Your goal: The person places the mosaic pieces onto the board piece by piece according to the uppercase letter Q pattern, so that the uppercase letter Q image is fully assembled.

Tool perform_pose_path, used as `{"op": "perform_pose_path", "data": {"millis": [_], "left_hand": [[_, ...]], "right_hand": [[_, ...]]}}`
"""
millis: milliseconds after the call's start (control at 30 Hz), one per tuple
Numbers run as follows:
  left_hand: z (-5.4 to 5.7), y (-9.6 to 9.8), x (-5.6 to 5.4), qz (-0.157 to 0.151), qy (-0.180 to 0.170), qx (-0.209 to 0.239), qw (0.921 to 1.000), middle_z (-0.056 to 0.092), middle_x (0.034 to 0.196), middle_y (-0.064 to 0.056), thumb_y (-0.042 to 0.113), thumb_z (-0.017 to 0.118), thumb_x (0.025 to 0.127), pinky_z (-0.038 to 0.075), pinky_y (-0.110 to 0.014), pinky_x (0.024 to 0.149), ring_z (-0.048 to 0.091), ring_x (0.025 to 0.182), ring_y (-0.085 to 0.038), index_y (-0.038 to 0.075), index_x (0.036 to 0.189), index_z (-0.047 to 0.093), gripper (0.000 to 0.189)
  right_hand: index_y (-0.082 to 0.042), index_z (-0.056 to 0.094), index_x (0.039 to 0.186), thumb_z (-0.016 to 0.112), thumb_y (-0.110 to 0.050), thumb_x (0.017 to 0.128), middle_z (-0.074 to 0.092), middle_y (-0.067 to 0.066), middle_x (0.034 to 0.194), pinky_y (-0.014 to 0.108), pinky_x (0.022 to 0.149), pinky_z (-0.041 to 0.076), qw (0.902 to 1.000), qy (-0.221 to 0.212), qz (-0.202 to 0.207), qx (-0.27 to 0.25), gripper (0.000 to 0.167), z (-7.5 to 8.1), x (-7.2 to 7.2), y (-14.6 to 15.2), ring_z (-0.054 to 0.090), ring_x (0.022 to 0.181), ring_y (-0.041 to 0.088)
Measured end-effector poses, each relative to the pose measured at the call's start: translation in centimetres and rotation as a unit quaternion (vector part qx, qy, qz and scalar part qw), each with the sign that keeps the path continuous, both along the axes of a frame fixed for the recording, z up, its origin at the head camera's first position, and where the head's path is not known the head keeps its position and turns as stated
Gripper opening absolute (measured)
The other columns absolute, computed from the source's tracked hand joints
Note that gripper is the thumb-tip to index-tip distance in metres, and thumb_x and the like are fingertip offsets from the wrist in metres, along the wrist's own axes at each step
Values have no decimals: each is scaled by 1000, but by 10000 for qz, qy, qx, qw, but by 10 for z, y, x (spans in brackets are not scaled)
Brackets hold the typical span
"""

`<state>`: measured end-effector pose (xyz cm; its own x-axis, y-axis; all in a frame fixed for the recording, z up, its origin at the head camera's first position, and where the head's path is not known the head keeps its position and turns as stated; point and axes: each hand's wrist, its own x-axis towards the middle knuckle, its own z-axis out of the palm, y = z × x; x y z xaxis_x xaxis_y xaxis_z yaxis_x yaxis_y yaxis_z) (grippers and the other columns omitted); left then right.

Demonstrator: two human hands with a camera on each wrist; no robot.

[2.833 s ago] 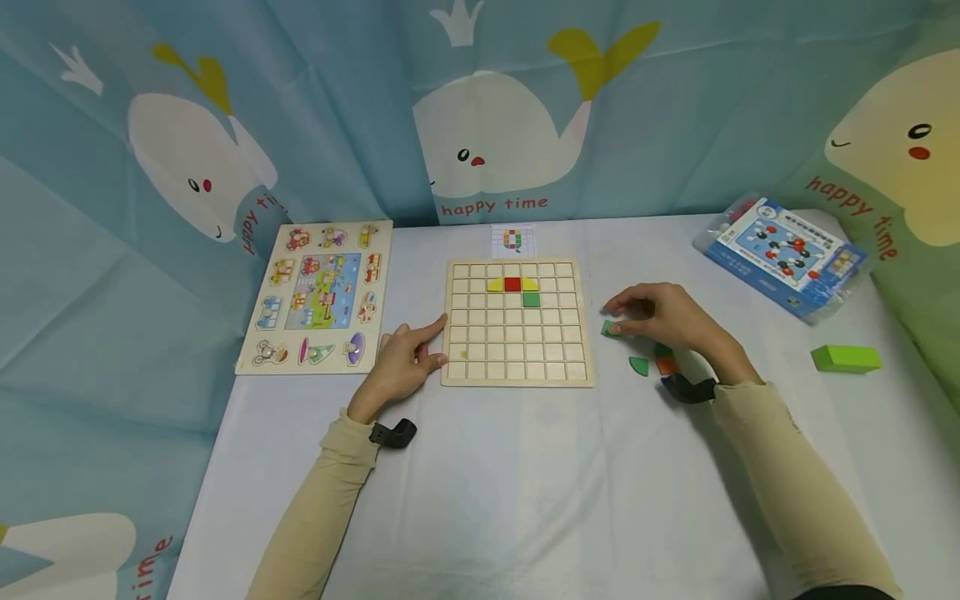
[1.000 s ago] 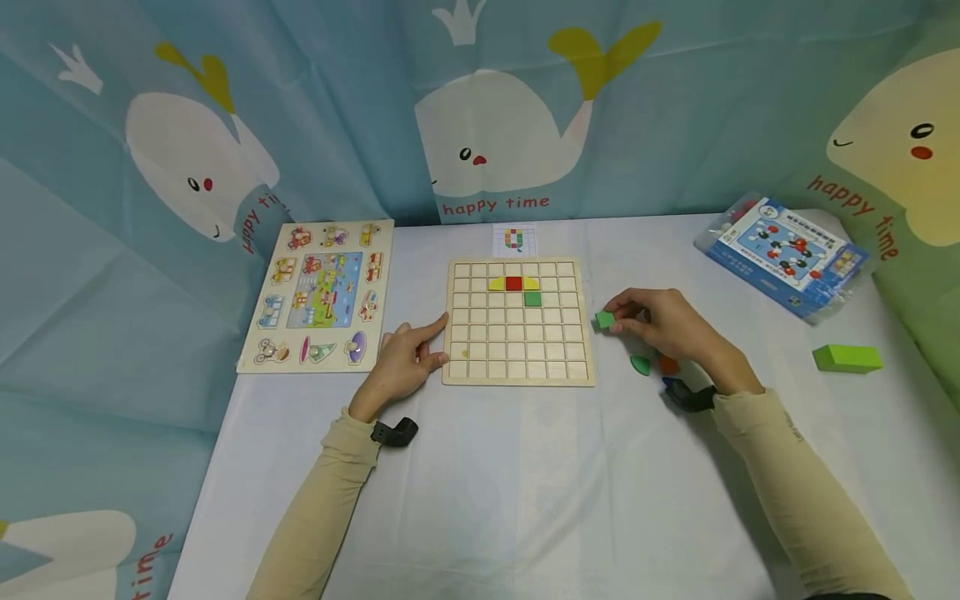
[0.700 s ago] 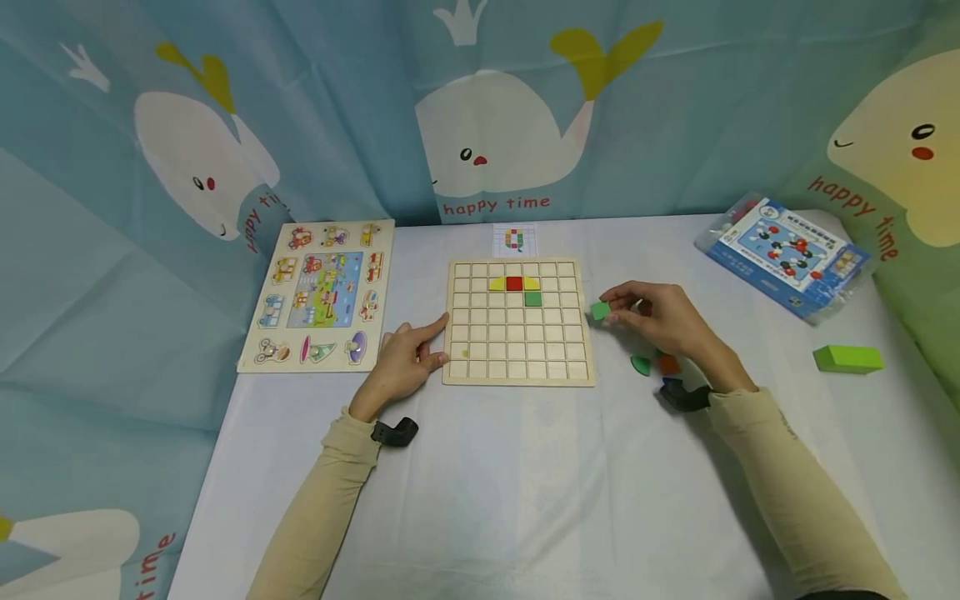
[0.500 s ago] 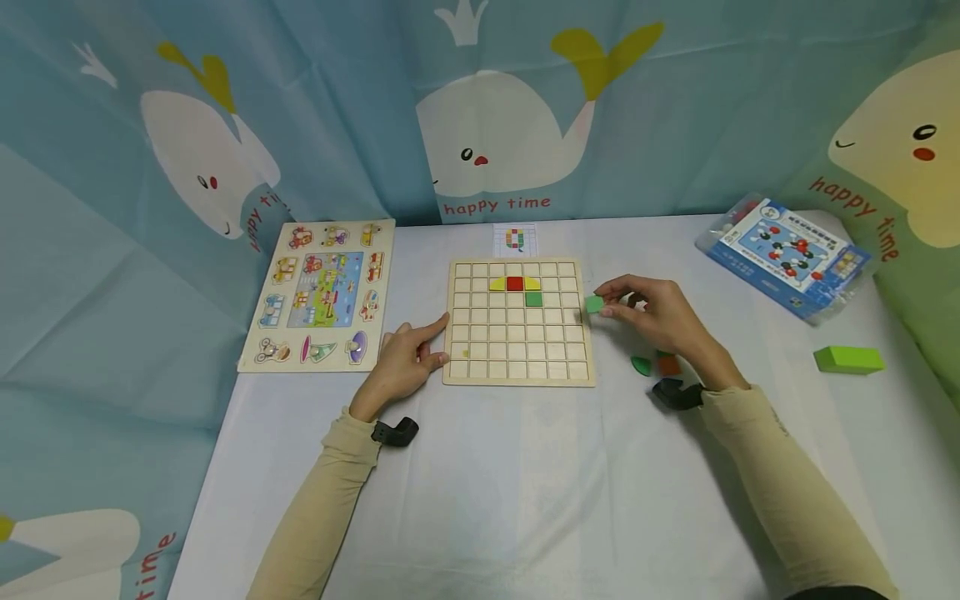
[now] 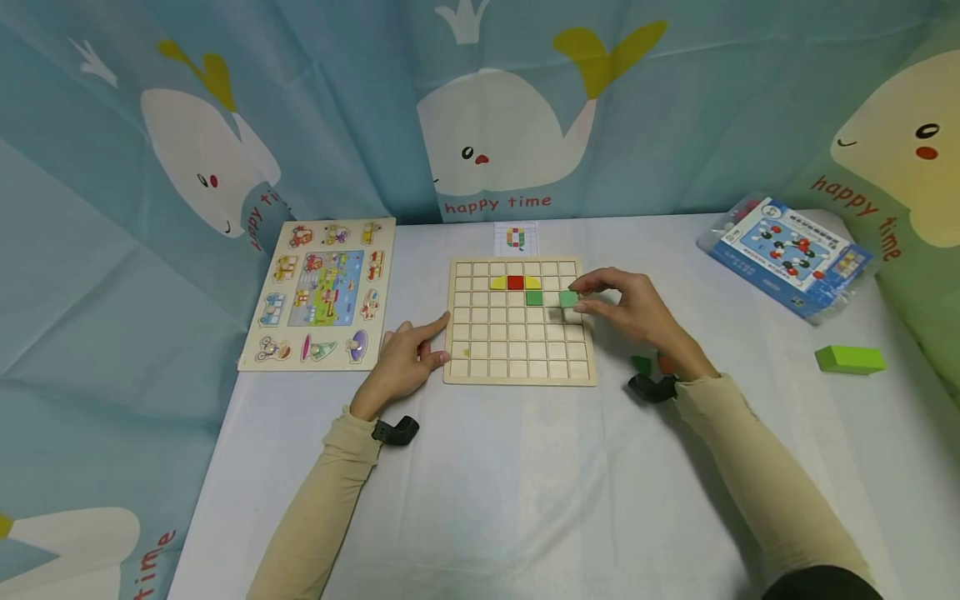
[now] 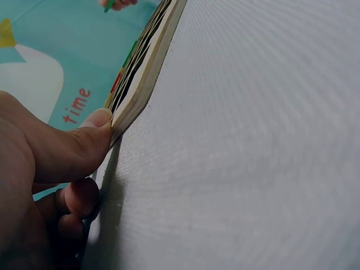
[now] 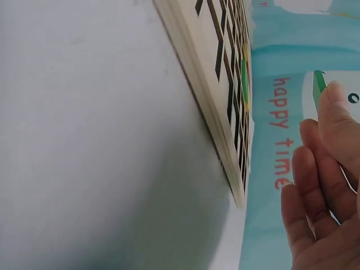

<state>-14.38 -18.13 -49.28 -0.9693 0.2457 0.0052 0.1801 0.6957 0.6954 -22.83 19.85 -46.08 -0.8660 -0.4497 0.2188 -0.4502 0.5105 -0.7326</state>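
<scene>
The square wooden grid board lies on the white table. Set in its upper cells are a red square tile, a yellow piece on either side of it, and a green square tile. My right hand pinches another green square tile between thumb and fingers, held above the board's right columns; the right wrist view shows this tile edge-on at the thumb tip. At the board's left edge, my left hand rests its straight index finger and thumb against the wood.
A small pattern card lies behind the board. Green and orange pieces lie by the right wrist, partly hidden. A picture puzzle board stands at left; a blue bagged box and green block are at right.
My right hand has picked up the green square tile from the table and carried it left over the board. The left hand stays at the board's edge.
</scene>
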Motion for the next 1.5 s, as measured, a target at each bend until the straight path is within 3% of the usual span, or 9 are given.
{"op": "perform_pose_path", "data": {"millis": [233,433,767,1067,1500], "left_hand": [[-1,-1,-1,4,2,-9,10000,55,74,0,22,78,97,25,-36,78,40,72,-16,16,156,54,64],[-2,-1,-1,8,-21,-24,10000,56,74,1,22,78,98,26,-36,78,39,72,-17,17,157,53,65],[-3,0,-1,3,4,-44,10000,56,74,0,22,78,97,25,-36,77,39,72,-16,15,156,53,65],[-4,0,-1,-7,11,-56,10000,56,74,1,22,78,97,25,-36,79,39,72,-16,15,156,54,64],[-3,0,0,-24,95,8,10000,55,73,0,20,79,96,25,-36,78,38,72,-15,14,156,54,65]], "right_hand": [[-2,76,119,84,-9,91,74,14,117,43,98,50,9990,-376,217,79,30,-3,-6,-17,64,105,29],[-3,76,119,84,-13,92,74,14,118,44,93,51,9973,-659,315,53,30,-6,-10,-28,64,101,26],[-2,75,117,85,-15,92,73,16,116,15,86,50,9940,-1023,360,113,30,-14,-14,-37,67,98,21],[-4,76,115,86,-18,91,74,12,113,22,88,50,9909,-1157,447,521,29,-11,-16,-43,64,98,21],[-2,76,112,87,-15,89,74,13,107,27,85,50,9912,-955,591,693,28,-8,-18,-43,65,95,23]]}}
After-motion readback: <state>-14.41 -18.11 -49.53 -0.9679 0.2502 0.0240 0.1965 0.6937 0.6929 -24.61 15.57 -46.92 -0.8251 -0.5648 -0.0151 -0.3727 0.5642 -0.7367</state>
